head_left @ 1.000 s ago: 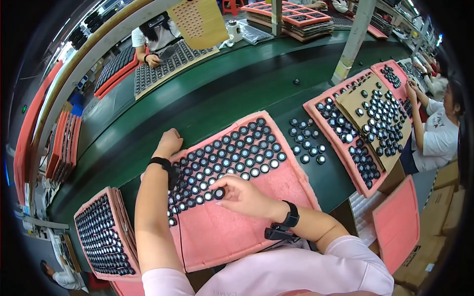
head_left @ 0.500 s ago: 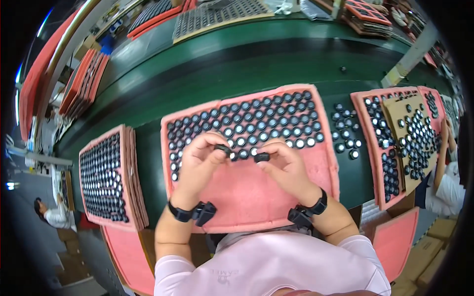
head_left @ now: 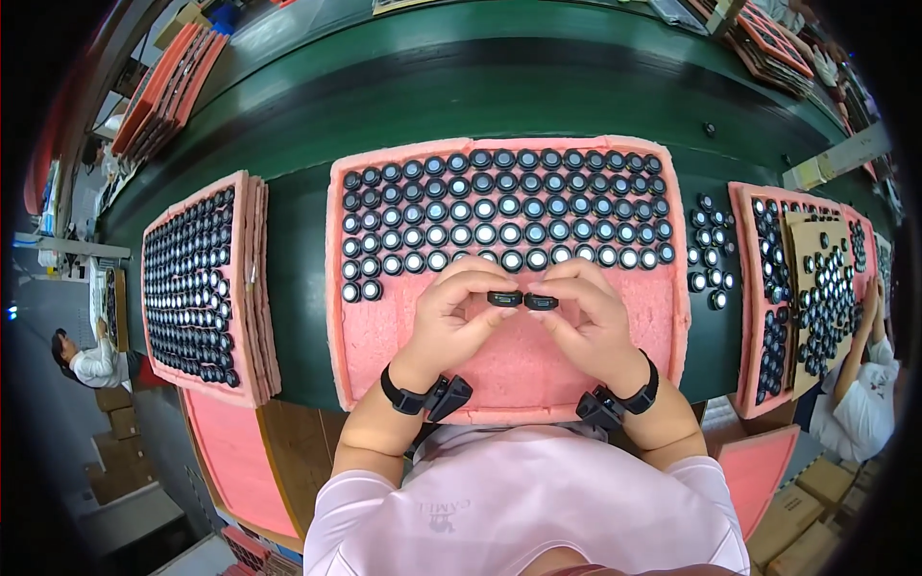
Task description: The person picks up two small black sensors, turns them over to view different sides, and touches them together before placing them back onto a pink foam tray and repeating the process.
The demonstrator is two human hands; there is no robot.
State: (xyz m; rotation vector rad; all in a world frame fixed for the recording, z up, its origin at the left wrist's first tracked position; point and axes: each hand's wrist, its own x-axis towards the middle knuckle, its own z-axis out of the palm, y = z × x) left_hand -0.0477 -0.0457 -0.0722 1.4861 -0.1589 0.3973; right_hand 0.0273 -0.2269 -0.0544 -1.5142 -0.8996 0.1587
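Observation:
Between the fingertips of my left hand (head_left: pixel 455 315) is a small round black part (head_left: pixel 504 299), held edge-on. My right hand (head_left: pixel 590 313) pinches a matching black part (head_left: pixel 542 302) beside it. The two parts are side by side, close together; whether they touch I cannot tell. Both hands are over the bare lower portion of a pink foam tray (head_left: pixel 384 338). Rows of round black parts with shiny pale centres (head_left: pixel 461 209) fill the tray's upper portion. A shorter row of two such parts (head_left: pixel 371 289) starts at its left side.
Left stands a stack of filled pink trays (head_left: pixel 252 288). Loose black parts (head_left: pixel 711 235) lie on the green surface (head_left: pixel 423 106) to the right. Beyond them are another pink tray (head_left: pixel 747 288) and a cardboard sheet (head_left: pixel 802 370) heaped with parts, where a co-worker's hands (head_left: pixel 872 305) reach in.
My hands have come closer together, bringing the two black parts side by side. The view has shifted, so the tray appears higher and farther right.

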